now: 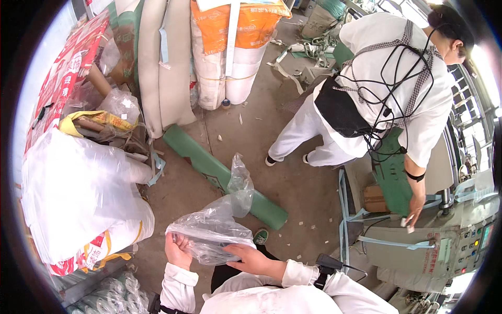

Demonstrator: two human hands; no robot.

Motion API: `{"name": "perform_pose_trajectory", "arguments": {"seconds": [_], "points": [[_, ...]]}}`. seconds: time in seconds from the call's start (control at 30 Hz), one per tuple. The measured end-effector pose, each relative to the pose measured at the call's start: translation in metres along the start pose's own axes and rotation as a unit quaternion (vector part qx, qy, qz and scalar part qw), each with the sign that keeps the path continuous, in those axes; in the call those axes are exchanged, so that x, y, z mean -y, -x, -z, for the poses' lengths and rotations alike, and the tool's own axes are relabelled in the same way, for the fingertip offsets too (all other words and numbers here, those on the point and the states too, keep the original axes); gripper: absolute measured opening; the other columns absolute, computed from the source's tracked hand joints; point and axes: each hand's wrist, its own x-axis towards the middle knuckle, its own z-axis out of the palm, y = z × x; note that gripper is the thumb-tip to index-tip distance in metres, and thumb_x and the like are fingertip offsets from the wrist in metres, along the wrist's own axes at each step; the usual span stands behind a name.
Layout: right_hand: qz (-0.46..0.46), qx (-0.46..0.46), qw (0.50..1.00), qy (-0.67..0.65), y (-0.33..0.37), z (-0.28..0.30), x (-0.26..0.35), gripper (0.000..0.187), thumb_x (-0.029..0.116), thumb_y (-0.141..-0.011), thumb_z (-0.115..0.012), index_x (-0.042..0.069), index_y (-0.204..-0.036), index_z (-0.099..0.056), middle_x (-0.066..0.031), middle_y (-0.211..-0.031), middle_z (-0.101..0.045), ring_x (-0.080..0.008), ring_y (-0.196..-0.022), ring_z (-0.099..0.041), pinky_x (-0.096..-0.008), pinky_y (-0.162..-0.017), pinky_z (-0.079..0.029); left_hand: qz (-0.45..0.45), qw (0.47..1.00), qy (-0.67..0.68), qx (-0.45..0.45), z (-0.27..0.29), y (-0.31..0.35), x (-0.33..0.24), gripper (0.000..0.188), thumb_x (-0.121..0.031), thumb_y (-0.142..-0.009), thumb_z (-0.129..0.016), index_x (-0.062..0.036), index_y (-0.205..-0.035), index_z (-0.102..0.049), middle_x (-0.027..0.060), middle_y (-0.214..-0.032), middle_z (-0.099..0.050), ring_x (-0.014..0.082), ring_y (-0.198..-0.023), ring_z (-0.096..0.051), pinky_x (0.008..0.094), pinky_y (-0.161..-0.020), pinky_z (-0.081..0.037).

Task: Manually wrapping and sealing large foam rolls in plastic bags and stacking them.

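A crumpled clear plastic bag [214, 225] spreads out in front of my body, with one loose end rising away from me. My left hand [179, 252] has its fingers curled around the bag's left edge. On the bag's near right side, my right hand [252, 259] grips the film, its thumb apart from the other fingers. Beyond the bag a green roll [209, 170] lies slantwise on the floor, partly covered by the plastic.
At left stands a bulky stack wrapped in white plastic [83, 193]. Wrapped rolls with an orange cover [235, 26] stand at the back. A co-worker [387, 89] in white bends toward a machine with a control panel [470, 246] at right. Scraps [308, 52] litter the floor.
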Motion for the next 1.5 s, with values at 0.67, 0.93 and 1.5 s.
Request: {"name": "perform_pose_trajectory", "arguments": {"seconds": [0.67,0.93,1.5], "points": [[-0.498,-0.390,0.758,-0.161,0.112,0.058,-0.438,0.035,0.031,-0.077,-0.060,0.003,-0.098,-0.059,-0.0078,-0.080,-0.061,-0.0155,-0.072,-0.057,-0.0291,-0.065,-0.045,0.058,0.985,-0.125,-0.106,-0.089,-0.086,0.146,0.023,-0.034,-0.088,-0.043,-0.0147,-0.076,-0.047,-0.0057,-0.051,-0.027,0.0069,-0.046,-0.025,0.0219,-0.043,-0.023],[-0.396,-0.237,0.887,-0.018,0.060,0.010,-0.628,0.047,0.041,-0.075,-0.060,0.001,-0.098,-0.057,-0.0173,-0.079,-0.062,-0.0295,-0.079,-0.059,-0.0396,-0.072,-0.045,-0.046,0.972,-0.170,-0.154,-0.041,-0.143,0.176,0.025,-0.035,-0.091,-0.038,-0.0152,-0.079,-0.049,-0.0050,-0.051,-0.032,0.0076,-0.045,-0.028,0.0228,-0.043,-0.023],[-0.427,-0.446,0.600,-0.509,-0.006,-0.033,-0.791,0.075,0.040,-0.069,-0.071,-0.005,-0.120,-0.039,-0.0191,-0.116,-0.050,-0.0288,-0.104,-0.051,-0.0373,-0.085,-0.043,-0.041,0.932,-0.164,-0.321,0.094,-0.221,0.211,0.031,-0.040,-0.090,-0.036,-0.0134,-0.083,-0.051,-0.0038,-0.054,-0.040,0.0104,-0.048,-0.038,0.0247,-0.043,-0.032]]}}
